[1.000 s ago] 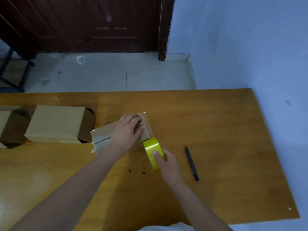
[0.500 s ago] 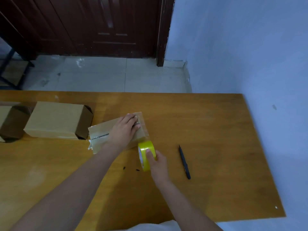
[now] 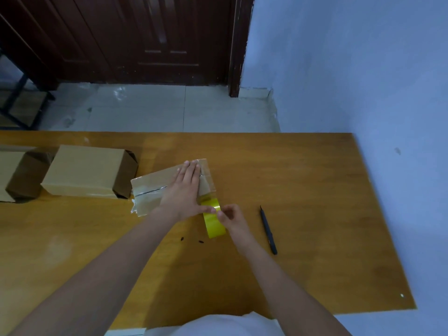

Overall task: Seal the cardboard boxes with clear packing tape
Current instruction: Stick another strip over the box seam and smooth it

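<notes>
A small flat cardboard box (image 3: 150, 190) lies on the wooden table (image 3: 303, 190), with clear tape across its top and right end. My left hand (image 3: 185, 190) lies flat on the box, fingers straight, and its thumb reaches toward the tape roll. A yellow roll of packing tape (image 3: 213, 221) stands on the table just in front of the box's right end. My right hand (image 3: 232, 219) grips the roll from the right, fingers curled on its rim. A strip of tape runs from the roll up onto the box.
Two more cardboard boxes (image 3: 87, 170) (image 3: 17, 175) with open ends stand to the left. A black pen-like cutter (image 3: 268, 230) lies right of my right hand. A blue wall borders the table's right edge. A dark door and a tiled floor lie beyond the far edge.
My left hand has flattened and slid forward over the box top, with its thumb now by the roll. My right hand has shifted its grip on the roll. The camera tilted.
</notes>
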Motion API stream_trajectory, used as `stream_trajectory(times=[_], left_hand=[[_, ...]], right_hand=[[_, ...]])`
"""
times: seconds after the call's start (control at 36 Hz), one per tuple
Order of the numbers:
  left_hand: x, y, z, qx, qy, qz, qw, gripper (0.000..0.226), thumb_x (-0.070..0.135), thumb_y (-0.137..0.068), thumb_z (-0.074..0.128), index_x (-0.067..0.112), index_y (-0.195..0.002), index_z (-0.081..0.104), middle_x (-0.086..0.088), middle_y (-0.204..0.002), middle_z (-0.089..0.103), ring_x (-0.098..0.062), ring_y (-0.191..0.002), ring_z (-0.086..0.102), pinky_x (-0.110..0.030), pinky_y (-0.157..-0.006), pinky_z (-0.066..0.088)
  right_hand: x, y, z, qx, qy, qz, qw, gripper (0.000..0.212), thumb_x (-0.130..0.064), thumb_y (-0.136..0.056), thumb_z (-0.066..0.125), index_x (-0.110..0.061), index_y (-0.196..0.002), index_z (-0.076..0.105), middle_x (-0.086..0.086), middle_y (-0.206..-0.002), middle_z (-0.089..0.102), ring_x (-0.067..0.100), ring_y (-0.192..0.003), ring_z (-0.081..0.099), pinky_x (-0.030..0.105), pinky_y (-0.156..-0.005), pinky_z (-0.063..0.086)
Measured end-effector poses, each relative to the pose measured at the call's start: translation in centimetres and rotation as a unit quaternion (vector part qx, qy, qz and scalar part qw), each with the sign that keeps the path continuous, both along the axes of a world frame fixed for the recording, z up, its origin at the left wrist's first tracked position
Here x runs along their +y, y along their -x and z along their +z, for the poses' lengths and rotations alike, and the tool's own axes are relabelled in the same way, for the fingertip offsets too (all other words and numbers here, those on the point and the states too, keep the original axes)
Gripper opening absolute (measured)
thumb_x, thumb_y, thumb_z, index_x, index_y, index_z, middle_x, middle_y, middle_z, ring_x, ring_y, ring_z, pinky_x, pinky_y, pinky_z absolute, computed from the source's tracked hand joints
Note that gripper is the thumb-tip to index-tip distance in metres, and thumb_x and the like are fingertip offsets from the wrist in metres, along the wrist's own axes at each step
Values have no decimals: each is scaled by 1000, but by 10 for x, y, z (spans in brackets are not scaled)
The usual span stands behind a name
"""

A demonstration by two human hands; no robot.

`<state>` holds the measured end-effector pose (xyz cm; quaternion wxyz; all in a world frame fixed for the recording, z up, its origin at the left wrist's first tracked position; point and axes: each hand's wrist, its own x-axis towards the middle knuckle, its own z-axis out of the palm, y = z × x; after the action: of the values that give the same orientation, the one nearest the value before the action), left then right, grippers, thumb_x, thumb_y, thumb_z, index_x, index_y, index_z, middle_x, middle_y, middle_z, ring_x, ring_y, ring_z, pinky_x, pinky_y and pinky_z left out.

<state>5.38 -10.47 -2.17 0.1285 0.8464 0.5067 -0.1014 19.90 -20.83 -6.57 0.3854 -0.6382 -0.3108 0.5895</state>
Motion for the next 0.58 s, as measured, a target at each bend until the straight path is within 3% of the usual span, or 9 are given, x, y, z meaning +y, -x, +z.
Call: stream_trajectory(times=[0.06, 0.11, 0.14, 0.19, 0.28, 0.36, 0.44, 0.5, 0.58], left_hand=[[-1, -1, 0, -1, 1, 8, 1000, 133, 87, -61, 47, 3, -150, -5, -7, -159, -9, -23, -146, -12, -37, -120, -3], [-1, -2, 1, -9, 3, 13, 1000, 133, 86, -61, 49, 3, -150, -4, -6, -159, -8, -22, -146, -12, -36, -120, -3], [-1, -2, 2, -12, 5, 14, 1000, 133, 85, -61, 51, 3, -150, -4, -6, -160, -8, -22, -146, -12, -36, -120, -3], [0, -1, 3, -14, 7, 14, 1000, 133, 84, -61, 51, 4, -150, -4, -6, -160, -8, -22, -146, -12, -35, -119, -3], [0, -1, 3, -9, 4, 10, 1000, 134, 85, -60, 51, 4, -150, -4, -6, -160, -8, -22, -146, -12, -35, -119, -3], [-2, -2, 4, -6, 1, 10, 1000, 134, 85, -60, 51, 3, -150, -4, -7, -160, -6, -23, -147, -11, -35, -118, -4], [-2, -3, 6, -1, 3, 10, 1000, 134, 85, -60, 51, 3, -150, -5, -7, -160, -8, -23, -146, -11, -35, -118, -4], [-3, -3, 6, 4, 4, 10, 1000, 134, 85, -61, 50, 3, -150, -5, -7, -159, -8, -23, -146, -12, -35, -118, -4], [-3, -3, 5, 13, 3, 9, 1000, 135, 87, -60, 47, 3, -150, -7, -7, -159, -10, -23, -146, -13, -35, -119, -4]], right_hand=[[1, -19, -2, -132, -21, -54, 990, 60, -61, -71, 66, -13, -103, 50, 4, -104, 50, 17, -99, 49, 19, -80, 39], [2, -43, -6, -345, -21, -98, 933, 42, -40, -85, 67, -4, -104, 54, 13, -106, 52, 28, -103, 46, 32, -90, 36], [1, -54, -9, -428, 13, -88, 899, 40, -34, -88, 65, -1, -106, 54, 15, -110, 52, 31, -107, 44, 36, -94, 34], [-4, -71, -15, -492, 117, -16, 863, 44, -36, -91, 59, -1, -116, 49, 15, -121, 47, 32, -117, 40, 36, -98, 32], [-16, -83, -25, -494, 212, 82, 839, 51, -42, -93, 53, -7, -127, 40, 12, -132, 37, 30, -124, 35, 38, -98, 40], [-19, -84, -28, -510, 182, 127, 831, 34, -33, -99, 44, -7, -122, 44, 13, -129, 40, 29, -116, 42, 37, -90, 45], [-10, -84, -21, -426, 144, 109, 886, 26, -26, -102, 38, -5, -116, 47, 13, -109, 54, 26, -88, 55, 35, -68, 44], [-1, -81, -10, -370, 88, 103, 919, 26, -24, -103, 36, -5, -115, 48, 7, -88, 57, 21, -71, 54, 33, -58, 39], [10, -70, 15, -327, -26, 137, 935, 27, -23, -103, 36, -10, -120, 53, -5, -83, 54, 11, -69, 49, 28, -58, 33]])
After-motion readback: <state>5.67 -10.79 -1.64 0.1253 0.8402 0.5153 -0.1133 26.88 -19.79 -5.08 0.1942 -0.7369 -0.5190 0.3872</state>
